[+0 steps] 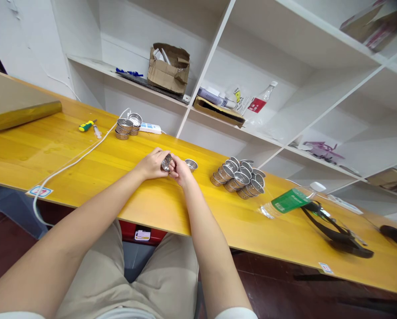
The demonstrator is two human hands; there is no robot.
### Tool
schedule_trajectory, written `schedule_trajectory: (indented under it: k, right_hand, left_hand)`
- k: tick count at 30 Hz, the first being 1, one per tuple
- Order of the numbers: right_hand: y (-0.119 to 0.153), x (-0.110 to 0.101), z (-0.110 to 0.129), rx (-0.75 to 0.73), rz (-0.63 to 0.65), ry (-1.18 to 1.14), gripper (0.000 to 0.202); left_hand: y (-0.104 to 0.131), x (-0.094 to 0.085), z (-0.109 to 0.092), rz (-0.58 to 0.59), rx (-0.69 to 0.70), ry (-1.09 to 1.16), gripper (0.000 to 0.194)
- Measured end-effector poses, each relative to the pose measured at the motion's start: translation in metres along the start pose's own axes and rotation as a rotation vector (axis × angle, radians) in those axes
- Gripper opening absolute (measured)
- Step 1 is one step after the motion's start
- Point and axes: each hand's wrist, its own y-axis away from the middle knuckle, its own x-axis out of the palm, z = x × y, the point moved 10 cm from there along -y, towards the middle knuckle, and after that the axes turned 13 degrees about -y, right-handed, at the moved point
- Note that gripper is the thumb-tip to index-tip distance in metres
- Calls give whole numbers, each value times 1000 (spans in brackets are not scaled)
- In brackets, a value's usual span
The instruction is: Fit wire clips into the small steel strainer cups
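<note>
Care at the rim helps as our left hand (152, 164) cradles one perforated round silver metal cup (166, 163) at centre, our right hand (181, 170) beside it, grip unclear, while we count one loose silver cup (191, 165) at three o'clock, an overlapping silver cup cluster (240, 178) beyond, and two silver cup stacks (123, 129) at ten.

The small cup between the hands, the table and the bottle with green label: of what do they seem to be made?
The cup: probably stainless steel or similar metal, polished; it shines silvery.
The table: perhaps wood or wood-look laminate, glossy; faint grain-like streaks and reflections show.
The bottle: likely clear plastic, smooth; see-through, with glints.
</note>
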Motion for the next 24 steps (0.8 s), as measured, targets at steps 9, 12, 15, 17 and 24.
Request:
schedule_trajectory:
  k: [9, 12, 15, 17, 24]
  right_hand:
    - [8, -29, 50, -556, -273, 450, 30]
    - [0, -28, 41, -478, -197, 487, 25]
    - [-1, -28, 39, -466, -182, 524, 23]
    - [1, -29, 41, -485, -207, 556, 21]
    - [6, -38, 53, -529, -335, 624, 17]
  left_hand:
    - [4, -4, 14, -48, -121, 26, 70]
    - [5, -3, 16, -56, -135, 37, 70]
    - [5, -2, 15, -58, -123, 59, 69]
    - [6, -2, 15, -50, -126, 81, 68]
    - [7, 3, 19, 31, -183, 86, 79]
